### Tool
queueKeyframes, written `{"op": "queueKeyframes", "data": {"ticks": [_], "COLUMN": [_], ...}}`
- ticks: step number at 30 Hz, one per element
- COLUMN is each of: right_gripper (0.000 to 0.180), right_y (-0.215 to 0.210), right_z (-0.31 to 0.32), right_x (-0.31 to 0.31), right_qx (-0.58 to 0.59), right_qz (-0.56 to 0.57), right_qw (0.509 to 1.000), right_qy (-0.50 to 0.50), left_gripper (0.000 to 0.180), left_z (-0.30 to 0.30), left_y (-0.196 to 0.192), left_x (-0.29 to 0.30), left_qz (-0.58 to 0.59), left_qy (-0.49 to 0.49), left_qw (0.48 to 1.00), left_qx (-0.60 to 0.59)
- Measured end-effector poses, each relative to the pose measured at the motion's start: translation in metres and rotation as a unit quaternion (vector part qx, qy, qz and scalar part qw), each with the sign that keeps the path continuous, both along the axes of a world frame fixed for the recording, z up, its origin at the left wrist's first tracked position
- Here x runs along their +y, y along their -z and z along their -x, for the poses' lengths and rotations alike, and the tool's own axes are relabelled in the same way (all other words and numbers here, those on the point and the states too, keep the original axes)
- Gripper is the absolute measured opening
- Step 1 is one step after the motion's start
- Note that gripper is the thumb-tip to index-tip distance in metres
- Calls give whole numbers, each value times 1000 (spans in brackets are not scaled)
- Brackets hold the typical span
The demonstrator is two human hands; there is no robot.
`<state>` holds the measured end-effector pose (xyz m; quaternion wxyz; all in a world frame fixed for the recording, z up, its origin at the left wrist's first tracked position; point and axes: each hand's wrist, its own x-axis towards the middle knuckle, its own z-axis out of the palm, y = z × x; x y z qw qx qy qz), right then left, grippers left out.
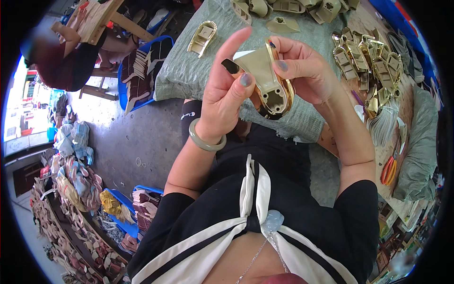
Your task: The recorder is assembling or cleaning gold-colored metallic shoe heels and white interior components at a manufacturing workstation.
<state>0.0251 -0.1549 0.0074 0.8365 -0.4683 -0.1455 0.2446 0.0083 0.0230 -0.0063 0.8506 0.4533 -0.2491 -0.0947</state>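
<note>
Both my hands hold up a beige and gold plastic shoe heel [260, 71], its rounded end with small holes tilted down toward me. My left hand [221, 97] grips its left side, thumb pressed on the beige face and index finger stretched upward. On the right edge, my right hand [309, 71] pinches it with thumb and fingers. Beneath them is a table covered with woven grey-green sacking [177, 71]. A loose gold-edged heel [203, 39] lies on the sacking to the left.
Beige heels [286, 7] are piled at the far edge, gold ones [366, 61] at right. Orange-handled scissors [389, 170] lie near a grey-green bag [418, 146]. Blue bins [124, 92] of shoe parts stand at left. Another person [61, 59] sits at a wooden table [92, 21].
</note>
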Motion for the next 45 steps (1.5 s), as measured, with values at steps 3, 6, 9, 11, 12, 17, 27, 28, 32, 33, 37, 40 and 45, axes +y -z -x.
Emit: {"op": "queueKeyframes", "data": {"ticks": [3, 6, 9, 11, 12, 17, 27, 28, 32, 33, 37, 40, 45], "right_gripper": [17, 19, 22, 22, 22, 17, 23, 23, 24, 24, 18, 12, 12], "right_y": [-4, -7, -7, -3, -4, -4, -1, -3, 3, 3, 4, 8, 14], "right_z": [3, 5, 6, 5, 5, 3, -3, 0, -4, -4, -3, -3, -6], "right_x": [1, 3, 2, 3, 1, -1, -4, -3, -7, -6, -1, 4, 2], "right_qx": [5, 4, 28, 27, 26, -22, -12, -25, -64, -63, -54, -70, -79], "right_qz": [-6, -5, -4, -16, -15, 48, 124, 108, 73, 73, 70, 48, 12], "right_qw": [1000, 1000, 999, 999, 999, 997, 989, 992, 995, 995, 996, 996, 995], "right_qy": [-5, -3, -24, -17, -18, -57, -80, -61, -22, -22, -26, -2, 57], "left_gripper": [65, 63, 52, 49, 45, 40, 39, 45, 42, 42, 25, 21, 19], "left_z": [-9, -9, -11, -12, -13, -11, -26, -26, -17, -16, -17, -21, -8], "left_y": [-2, -14, -12, -7, -6, -11, -4, -3, -7, -4, 7, 12, -3], "left_x": [12, 19, 21, 18, 17, 20, 26, 24, 18, 19, 24, 24, 12], "left_qz": [-39, -65, -44, -45, -45, -89, -133, -127, -8, -7, -34, -21, 0], "left_qy": [71, 55, 29, -1, -32, 64, 106, 102, 86, 86, 69, 60, 50], "left_qw": [996, 996, 997, 996, 995, 994, 984, 982, 970, 970, 991, 993, 977], "left_qx": [-36, -21, -61, -74, -84, -14, 48, 97, 225, 226, 112, 96, 209]}}
